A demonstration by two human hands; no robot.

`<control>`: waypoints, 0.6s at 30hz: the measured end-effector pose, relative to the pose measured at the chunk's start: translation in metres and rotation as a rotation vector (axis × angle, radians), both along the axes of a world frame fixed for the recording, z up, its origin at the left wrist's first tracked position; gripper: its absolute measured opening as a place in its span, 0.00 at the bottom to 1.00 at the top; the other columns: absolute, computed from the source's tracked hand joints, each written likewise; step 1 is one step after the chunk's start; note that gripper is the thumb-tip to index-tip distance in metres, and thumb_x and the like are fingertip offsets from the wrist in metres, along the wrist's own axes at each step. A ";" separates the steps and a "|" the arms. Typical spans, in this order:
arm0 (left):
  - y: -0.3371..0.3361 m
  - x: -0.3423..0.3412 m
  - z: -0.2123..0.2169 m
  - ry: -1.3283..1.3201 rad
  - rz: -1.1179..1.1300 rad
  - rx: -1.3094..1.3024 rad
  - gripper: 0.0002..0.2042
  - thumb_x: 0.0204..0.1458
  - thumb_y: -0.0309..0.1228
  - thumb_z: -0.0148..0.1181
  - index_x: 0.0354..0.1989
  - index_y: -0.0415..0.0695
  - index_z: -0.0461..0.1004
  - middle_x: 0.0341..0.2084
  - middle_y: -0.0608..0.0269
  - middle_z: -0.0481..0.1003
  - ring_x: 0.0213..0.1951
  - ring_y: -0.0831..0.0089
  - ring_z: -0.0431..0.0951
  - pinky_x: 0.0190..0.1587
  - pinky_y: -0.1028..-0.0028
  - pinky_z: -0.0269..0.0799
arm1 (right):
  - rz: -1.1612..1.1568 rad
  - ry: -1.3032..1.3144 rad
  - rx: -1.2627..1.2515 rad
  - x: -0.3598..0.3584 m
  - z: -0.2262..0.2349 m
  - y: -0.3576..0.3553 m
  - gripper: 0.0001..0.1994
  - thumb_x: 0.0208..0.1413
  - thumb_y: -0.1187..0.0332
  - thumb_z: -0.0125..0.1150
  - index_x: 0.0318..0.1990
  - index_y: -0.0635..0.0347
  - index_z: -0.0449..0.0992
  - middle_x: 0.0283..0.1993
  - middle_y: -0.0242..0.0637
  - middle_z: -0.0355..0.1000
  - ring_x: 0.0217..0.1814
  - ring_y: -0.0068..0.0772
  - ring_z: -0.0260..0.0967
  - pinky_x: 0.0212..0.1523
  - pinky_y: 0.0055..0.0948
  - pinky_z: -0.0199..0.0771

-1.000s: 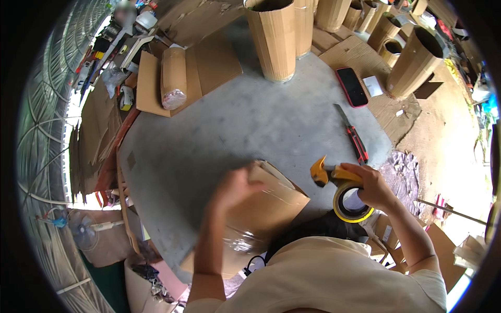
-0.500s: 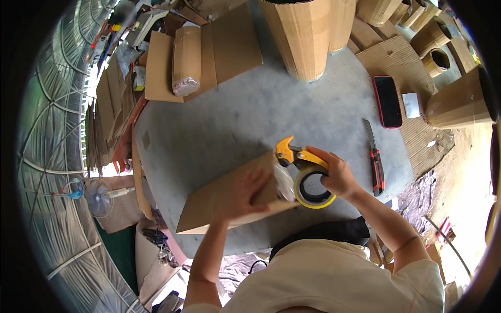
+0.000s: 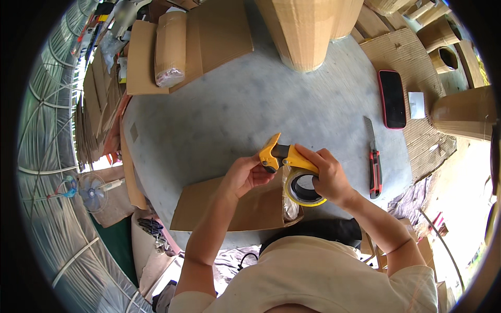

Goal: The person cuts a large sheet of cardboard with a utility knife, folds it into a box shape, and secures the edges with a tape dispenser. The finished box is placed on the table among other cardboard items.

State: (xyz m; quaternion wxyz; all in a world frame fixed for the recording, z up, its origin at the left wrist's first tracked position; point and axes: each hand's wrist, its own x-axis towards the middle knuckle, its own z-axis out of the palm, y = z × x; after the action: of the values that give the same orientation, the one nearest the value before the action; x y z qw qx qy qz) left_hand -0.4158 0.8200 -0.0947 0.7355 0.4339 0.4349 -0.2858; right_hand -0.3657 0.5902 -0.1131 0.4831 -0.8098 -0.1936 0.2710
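While the person sits over the grey concrete floor (image 3: pixel 235 115), a flat brown cardboard box (image 3: pixel 229 208) lies just in front of the lap; whether anything is in it cannot be told, only that clear film shows at its right end, under the tape roll. Beyond the box, at the far edge of the floor, tall cardboard tubes (image 3: pixel 302 31) stand upright, their insides out of view. To the far left of the box a film-wrapped bundle (image 3: pixel 169 47) rests on flattened cardboard sheets (image 3: pixel 219 31).

A yellow tape dispenser (image 3: pixel 292 172) is held just above the box's right end. The right hand (image 3: pixel 329 177) is wrapped around the roll and handle, fingers closed on it from the right, forearm coming up from the lower edge. The left hand (image 3: pixel 245 175) meets the dispenser's front end, thumb and fingertips pinching at its black nose, wrist bent over the box.

Right of the box, well apart, a red utility knife (image 3: pixel 373 161) lies on the floor, with a black phone (image 3: pixel 392 99) farther off on corrugated card.
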 end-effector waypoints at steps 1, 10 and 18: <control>0.002 0.002 -0.001 -0.002 -0.015 0.025 0.14 0.55 0.37 0.49 0.35 0.37 0.72 0.26 0.56 0.76 0.26 0.72 0.77 0.27 0.78 0.75 | -0.011 0.005 -0.001 0.000 0.001 0.000 0.36 0.33 0.88 0.50 0.57 0.50 0.65 0.35 0.45 0.67 0.39 0.46 0.66 0.44 0.33 0.68; 0.028 0.014 -0.001 -0.013 -0.269 0.430 0.10 0.47 0.32 0.56 0.23 0.37 0.74 0.17 0.61 0.73 0.18 0.78 0.71 0.21 0.81 0.66 | 0.024 -0.010 -0.038 -0.014 -0.002 -0.022 0.37 0.34 0.86 0.50 0.57 0.42 0.64 0.38 0.45 0.65 0.37 0.45 0.67 0.41 0.35 0.71; 0.039 -0.032 -0.021 0.126 -1.257 1.016 0.14 0.44 0.40 0.54 0.28 0.41 0.77 0.27 0.56 0.76 0.33 0.63 0.76 0.36 0.65 0.70 | 0.053 0.134 -0.148 -0.051 -0.019 -0.045 0.37 0.35 0.85 0.49 0.57 0.38 0.64 0.34 0.45 0.65 0.37 0.47 0.67 0.41 0.35 0.70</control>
State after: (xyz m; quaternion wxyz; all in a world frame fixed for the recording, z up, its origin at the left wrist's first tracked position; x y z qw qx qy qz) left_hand -0.4474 0.8595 -0.1157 0.1246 0.8613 0.2270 -0.4372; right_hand -0.4169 0.5450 -0.1321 0.4265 -0.8179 -0.1618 0.3507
